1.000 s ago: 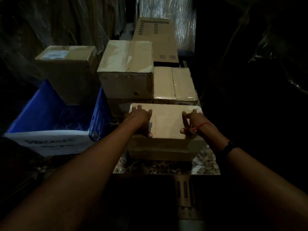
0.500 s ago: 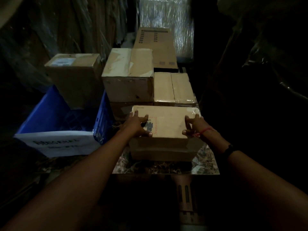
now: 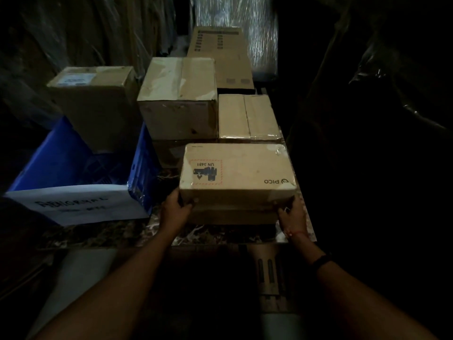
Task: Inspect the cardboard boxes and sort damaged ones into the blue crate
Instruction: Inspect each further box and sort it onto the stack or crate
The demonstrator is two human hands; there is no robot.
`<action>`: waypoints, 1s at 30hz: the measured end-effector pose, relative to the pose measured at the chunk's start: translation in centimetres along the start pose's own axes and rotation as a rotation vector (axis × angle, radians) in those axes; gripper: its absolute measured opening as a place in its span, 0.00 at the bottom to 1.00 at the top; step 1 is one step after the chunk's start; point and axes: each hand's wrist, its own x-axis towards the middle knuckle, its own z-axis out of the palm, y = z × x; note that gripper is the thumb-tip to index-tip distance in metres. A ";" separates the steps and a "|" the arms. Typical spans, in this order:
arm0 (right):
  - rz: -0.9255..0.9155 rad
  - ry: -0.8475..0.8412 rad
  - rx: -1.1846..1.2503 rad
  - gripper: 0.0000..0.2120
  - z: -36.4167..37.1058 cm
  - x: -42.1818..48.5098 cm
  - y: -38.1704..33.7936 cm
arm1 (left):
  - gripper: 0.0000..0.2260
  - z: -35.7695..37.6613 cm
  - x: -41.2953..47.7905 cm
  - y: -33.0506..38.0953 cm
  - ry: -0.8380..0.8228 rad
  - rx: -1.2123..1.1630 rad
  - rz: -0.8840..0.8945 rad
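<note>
The box (image 3: 240, 170) sat at the near edge of the table (image 3: 115, 233), just right of the crate (image 3: 58, 165). The left hand (image 3: 175, 212) and right hand (image 3: 291, 214) each held a near corner, both grips clamped on the cardboard

Stacked boxes (image 3: 179, 114) block your PICO box (image 3: 235, 170) at 12 o'clock; dark wrapped goods (image 3: 367, 114) close 3 o'clock. At 9 o'clock the blue crate (image 3: 49, 158) lies open, a tall box (image 3: 98, 111) at its far end.

dim storage room: stacked cardboard boxes (image 3: 179, 99), shrink-wrapped goods (image 3: 259, 33) behind, blue crate (image 3: 61, 163) with a handwritten paper label (image 3: 78, 204).
</note>
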 end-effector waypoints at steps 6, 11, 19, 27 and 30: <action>-0.103 0.126 -0.100 0.21 -0.5 0.9 -5.1 | 0.14 -0.4 1.6 2.5 0.142 0.036 0.062; -0.081 0.181 -0.105 0.17 -0.5 3.1 -7.6 | 0.19 -1.8 4.1 4.3 0.251 0.141 0.066; -0.034 0.121 -0.172 0.15 1.0 4.6 -7.5 | 0.22 -0.2 5.3 4.5 0.082 0.106 -0.127; 0.006 0.013 -0.252 0.15 2.5 7.3 -6.6 | 0.35 0.4 7.1 3.9 -0.106 0.135 -0.187; 0.017 -0.019 -0.233 0.16 3.4 8.9 -3.9 | 0.33 0.9 7.5 3.3 -0.084 0.137 -0.190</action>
